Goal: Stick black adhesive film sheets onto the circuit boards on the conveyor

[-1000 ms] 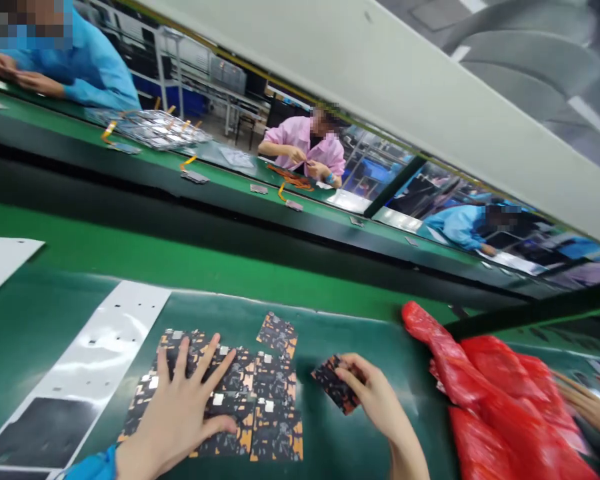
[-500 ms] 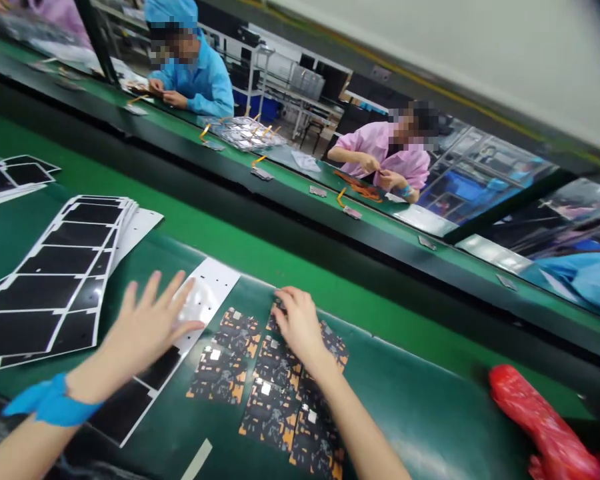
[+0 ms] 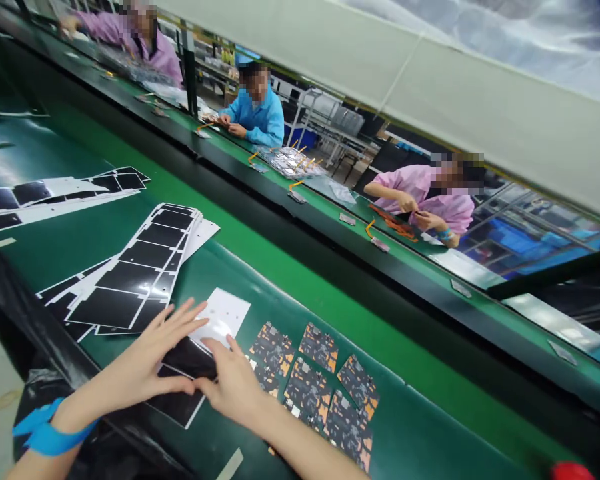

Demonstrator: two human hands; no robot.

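A white backing sheet [image 3: 230, 308] with black adhesive pieces lies on the green bench under both hands. My left hand [image 3: 155, 357] is over it with fingers stretched out and thumb apart. Opposite, my right hand [image 3: 235, 383] is at the sheet's right edge, thumb and forefinger spread. Their thumb tips nearly meet. Between them shows a black adhesive piece [image 3: 193, 358]; whether it is lifted from the backing I cannot tell. Several black-and-orange circuit boards [image 3: 307, 390] lie right of the sheet, some partly hidden by my right forearm.
A fanned stack of black-piece sheets [image 3: 140, 267] lies to the left, with more sheets [image 3: 35, 197] beyond. A green conveyor with dark side rails [image 3: 330, 253] runs past the bench. Co-workers sit across it. A red object [image 3: 573, 470] shows at the lower right edge.
My right hand has left the circuit boards and moved left to the sheet, facing my left hand. The view has swung left, so the scene sits further right.
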